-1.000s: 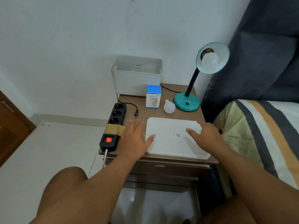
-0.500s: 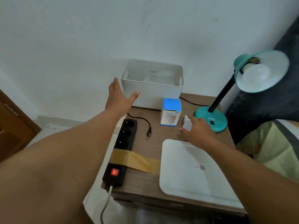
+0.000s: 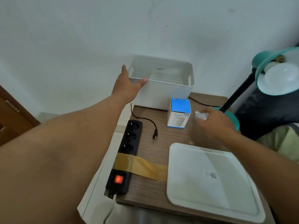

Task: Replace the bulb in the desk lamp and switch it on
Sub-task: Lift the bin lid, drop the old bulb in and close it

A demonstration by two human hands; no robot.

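Note:
A teal desk lamp (image 3: 275, 62) stands at the table's far right, its shade tilted toward me with a white bulb (image 3: 281, 76) screwed in. Its black plug (image 3: 155, 133) lies loose on the wood beside the power strip (image 3: 127, 152), whose red switch glows. My right hand (image 3: 213, 123) is closed around a spare white bulb (image 3: 200, 116) near the lamp's teal base (image 3: 233, 117). My left hand (image 3: 127, 86) rests spread against the front left corner of a white bin (image 3: 161, 92), thumb over its rim.
A blue and white humidifier box (image 3: 178, 113) stands in front of the bin. A white lid or tray (image 3: 210, 178) lies on the near right of the wooden table (image 3: 155, 159). Brown tape (image 3: 142, 167) crosses the power strip. A bed is at the right.
My left hand has reached farther, now touching the bin's corner. My right hand has lifted the spare bulb slightly off the table. The camera has moved closer.

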